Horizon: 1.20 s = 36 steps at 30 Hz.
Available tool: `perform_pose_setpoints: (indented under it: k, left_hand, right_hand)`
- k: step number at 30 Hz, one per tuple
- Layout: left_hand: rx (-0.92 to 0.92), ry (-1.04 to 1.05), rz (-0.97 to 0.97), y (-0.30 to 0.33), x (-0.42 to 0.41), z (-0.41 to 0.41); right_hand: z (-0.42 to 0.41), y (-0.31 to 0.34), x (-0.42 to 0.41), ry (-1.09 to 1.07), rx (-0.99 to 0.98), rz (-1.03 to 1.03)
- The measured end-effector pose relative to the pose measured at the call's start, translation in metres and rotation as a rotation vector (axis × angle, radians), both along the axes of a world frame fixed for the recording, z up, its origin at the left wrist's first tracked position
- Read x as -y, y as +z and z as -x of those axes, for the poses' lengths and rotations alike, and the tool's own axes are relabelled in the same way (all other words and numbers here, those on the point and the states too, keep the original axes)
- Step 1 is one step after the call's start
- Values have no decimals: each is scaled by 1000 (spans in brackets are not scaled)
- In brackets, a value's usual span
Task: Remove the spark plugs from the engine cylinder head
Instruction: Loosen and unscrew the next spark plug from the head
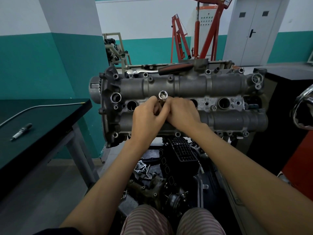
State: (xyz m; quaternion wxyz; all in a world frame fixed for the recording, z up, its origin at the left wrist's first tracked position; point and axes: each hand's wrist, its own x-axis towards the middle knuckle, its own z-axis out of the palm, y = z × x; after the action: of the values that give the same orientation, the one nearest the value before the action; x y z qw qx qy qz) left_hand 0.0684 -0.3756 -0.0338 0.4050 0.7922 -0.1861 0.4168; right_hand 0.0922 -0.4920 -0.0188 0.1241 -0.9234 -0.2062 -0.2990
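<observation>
The grey engine cylinder head (220, 85) stands in front of me with a row of round spark plug wells. A silver spark plug socket (163, 95) sticks up out of the second well from the left. My left hand (147, 114) and my right hand (181, 112) both pinch its shaft just below the open top, their fingers meeting around it. The first well (131, 106) and the far right well (223, 102) are open and dark inside. One removed spark plug (21, 131) lies on the dark table at the left.
A ratchet with a red and black handle (174, 68) lies along the head's far edge. The dark table (50, 116) at left also carries a thin bent rod (42, 106). Loose engine parts (169, 175) fill the floor under the head. A red engine crane (199, 31) stands behind.
</observation>
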Motion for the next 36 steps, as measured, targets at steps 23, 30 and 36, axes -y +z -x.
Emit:
perform_pose_setpoints:
  k: [23, 30, 36]
  left_hand:
    - [-7, -2, 48, -2, 0, -4]
    - [-1, -15, 5, -1, 0, 0]
    - [-37, -23, 13, -1, -1, 0]
  right_hand:
    - [-1, -1, 0, 33, 23, -35]
    - [-3, -2, -1, -24, 49, 59]
    - [-1, -2, -1, 26, 4, -10]
